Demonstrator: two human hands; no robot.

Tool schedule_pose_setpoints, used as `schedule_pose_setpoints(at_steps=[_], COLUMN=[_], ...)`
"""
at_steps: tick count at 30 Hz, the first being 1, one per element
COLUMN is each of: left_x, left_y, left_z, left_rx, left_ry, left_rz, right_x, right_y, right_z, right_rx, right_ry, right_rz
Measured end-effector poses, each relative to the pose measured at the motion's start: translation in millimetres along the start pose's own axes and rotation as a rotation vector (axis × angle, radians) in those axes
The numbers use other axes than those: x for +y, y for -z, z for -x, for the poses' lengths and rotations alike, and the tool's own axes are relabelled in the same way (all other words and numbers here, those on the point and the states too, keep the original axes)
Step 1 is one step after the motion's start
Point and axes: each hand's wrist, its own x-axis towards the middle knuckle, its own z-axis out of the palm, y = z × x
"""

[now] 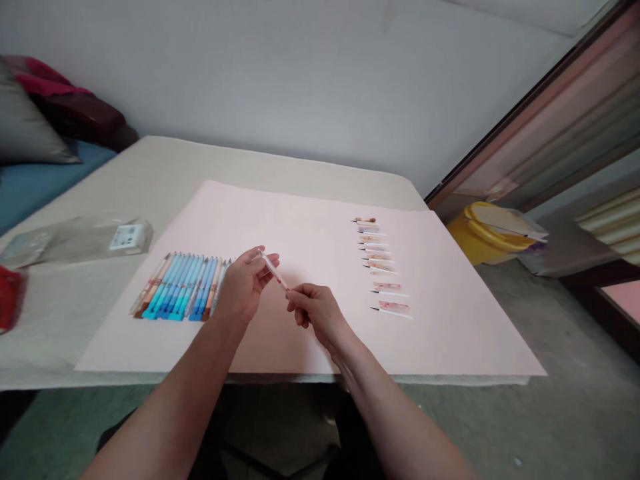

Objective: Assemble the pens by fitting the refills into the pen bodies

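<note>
Between my two hands, above the pink sheet [295, 227], a slim white pen [274, 268] with reddish marks is held at a slant. My left hand [246, 279] grips its upper end with thumb and fingers. At the lower end, the fingers of my right hand [315, 305] pinch it. Left of my left hand lies a row of pens [180, 287] in blue, turquoise, brown and clear, partly covered by that hand. To the right, a column of pen refills [395, 315] with dark tips lies beside small printed pieces [387, 287].
A clear plastic bag [75, 243] with a white label lies on the cloth-covered table [280, 167] at left, near a red object [9, 297]. Cushions [30, 120] are at far left. A yellow bucket [475, 237] stands beyond the right edge, and a wall [270, 73] rises behind.
</note>
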Motion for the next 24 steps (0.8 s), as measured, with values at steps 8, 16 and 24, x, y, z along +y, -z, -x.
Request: schedule_pose_setpoints(at_steps=[8,16,24], left_x=[-2.9,-3.6,-2.2], left_y=[1.4,0.7,2.5], left_z=[-0.5,-0.1,-2.0], left_rx=[0.08,0.076,-0.025], left_ry=[-0.045,-0.054,-0.116], left_rz=[-0.104,-0.126,-0.049], right_x=[0.2,-3.3,-3.4], right_y=[-2.5,-1.2,-1.0], right_z=[-0.7,-0.6,0.3], right_rx=[0.011,0.027,0.012], right_ry=[0.012,0.032,0.008], right_rz=[0.047,0.06,0.011])
